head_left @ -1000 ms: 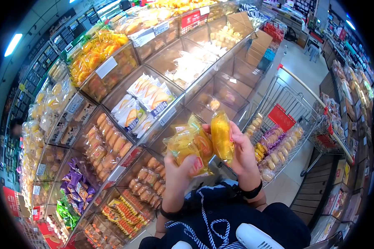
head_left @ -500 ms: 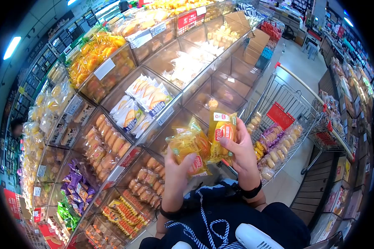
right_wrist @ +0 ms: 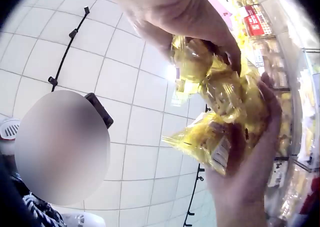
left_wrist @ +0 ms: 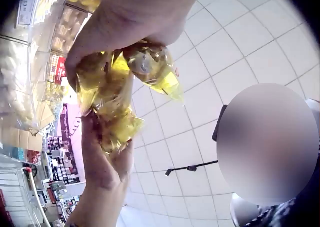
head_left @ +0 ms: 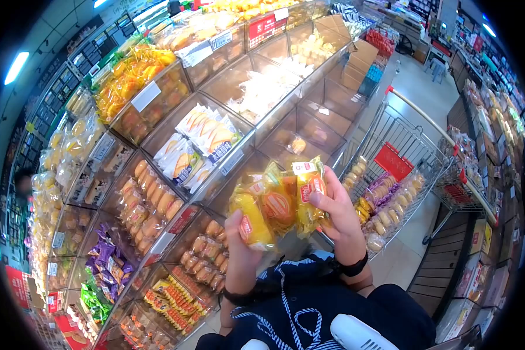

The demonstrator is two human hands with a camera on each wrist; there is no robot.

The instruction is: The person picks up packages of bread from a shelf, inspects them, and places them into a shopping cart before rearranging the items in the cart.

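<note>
My left hand (head_left: 242, 254) grips a yellow-wrapped pastry (head_left: 252, 220) with a red label, thumb along its near side. Against it in the middle stands another yellow packaged pastry (head_left: 279, 205) with a round orange print. My right hand (head_left: 339, 213) pinches a third packaged pastry (head_left: 309, 192), its thumb lying across the front. All are bunched side by side above the shelf's front edge. From below, the left wrist view shows the crinkled yellow wrappers (left_wrist: 117, 89) between both palms; in the right wrist view the wrapper ends (right_wrist: 222, 94) overlap, and some fingers are hidden behind them.
A tiered display of clear bins (head_left: 175, 233) with wrapped breads runs along the left. A shopping cart (head_left: 411, 131) holding packs of round pastries (head_left: 391, 216) stands close on the right. More stocked shelves (head_left: 490, 146) line the aisle's far side.
The right hand's pastry has turned from its plain side to its printed label and moved in against the others. The left hand's pastries have spread apart, the front one now tilted upright.
</note>
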